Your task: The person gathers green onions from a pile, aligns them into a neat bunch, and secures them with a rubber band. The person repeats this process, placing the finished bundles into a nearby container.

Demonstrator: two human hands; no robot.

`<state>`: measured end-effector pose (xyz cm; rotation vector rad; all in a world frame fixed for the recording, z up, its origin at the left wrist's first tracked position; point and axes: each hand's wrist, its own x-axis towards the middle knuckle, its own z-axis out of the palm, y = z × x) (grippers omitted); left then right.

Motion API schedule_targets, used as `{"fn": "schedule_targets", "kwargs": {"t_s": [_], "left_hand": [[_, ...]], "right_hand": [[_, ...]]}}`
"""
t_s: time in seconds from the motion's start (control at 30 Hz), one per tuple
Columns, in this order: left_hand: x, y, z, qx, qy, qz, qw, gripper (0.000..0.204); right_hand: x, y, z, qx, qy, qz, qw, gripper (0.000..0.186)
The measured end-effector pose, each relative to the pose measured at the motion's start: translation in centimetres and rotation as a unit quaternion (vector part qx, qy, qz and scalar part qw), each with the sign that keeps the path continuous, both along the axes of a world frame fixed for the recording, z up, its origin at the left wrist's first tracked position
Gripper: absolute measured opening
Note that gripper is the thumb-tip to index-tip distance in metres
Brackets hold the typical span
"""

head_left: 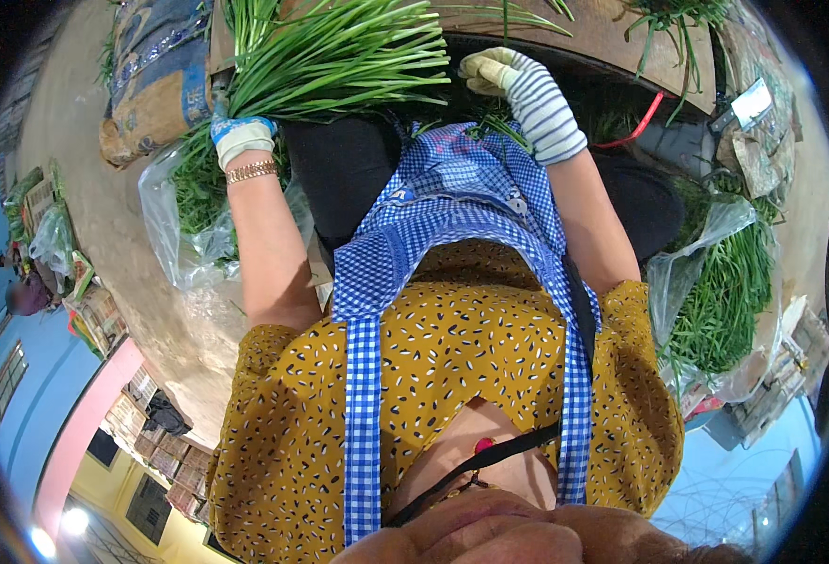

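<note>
My left hand [242,136], in a white and blue glove, is closed round the lower end of a thick bundle of long green chives [339,61]. The leaves fan out to the right, above my dark-trousered leg. My right hand [527,99], in a glove with a grey-striped cuff and pale yellowish fingers, sits to the right of the leaf tips. Its fingers are curled together; whether anything is pinched in them is hidden. Short loose green leaves [499,127] lie just below it on my blue checked apron [452,179].
A wooden board [621,38] spans the far side, with more greens [682,19] hanging over its edge. A red strap [633,127] sticks up at right. Clear plastic bags [163,211] of greens [729,291] stand on both sides. A stuffed sack [156,70] lies far left.
</note>
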<state>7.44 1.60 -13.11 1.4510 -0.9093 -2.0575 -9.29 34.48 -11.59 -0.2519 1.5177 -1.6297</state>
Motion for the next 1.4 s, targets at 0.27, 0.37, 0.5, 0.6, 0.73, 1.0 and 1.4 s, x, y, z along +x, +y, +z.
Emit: {"fn": "schedule_targets", "kwargs": {"t_s": [0.27, 0.37, 0.5, 0.6, 0.73, 1.0, 1.4], "left_hand": [[0.8, -2.2, -2.7, -0.031, 0.017, -0.048, 0.998, 0.038], [-0.9, 0.2, 0.2, 0.032, 0.071, 0.033, 0.996, 0.035], [0.6, -0.6, -1.2, 0.078, 0.177, 0.101, 0.976, 0.032], [1.4, -1.7, -3.0, -0.005, 0.123, 0.031, 0.992, 0.032], [-1.1, 2.3, 1.8, 0.017, 0.102, 0.113, 0.988, 0.032], [-0.6, 1.3, 0.4, 0.047, 0.097, 0.095, 0.99, 0.032], [0.3, 0.5, 0.0, -0.159, -0.219, -0.326, 0.906, 0.04]], "right_hand": [[2.8, -3.7, 2.2, 0.123, 0.165, 0.126, 0.97, 0.033], [3.7, -4.7, -0.8, 0.079, 0.119, 0.034, 0.989, 0.032], [4.7, -5.0, -0.1, -0.011, 0.004, -0.033, 0.999, 0.027], [5.7, -4.6, 0.0, -0.037, -0.051, -0.05, 0.997, 0.03], [6.2, -3.5, -1.0, -0.084, -0.071, -0.059, 0.992, 0.035], [3.5, 1.2, -0.7, -0.174, -0.05, -0.102, 0.978, 0.028], [4.0, 1.9, -10.2, 0.544, 0.361, 0.334, 0.68, 0.024]]}}
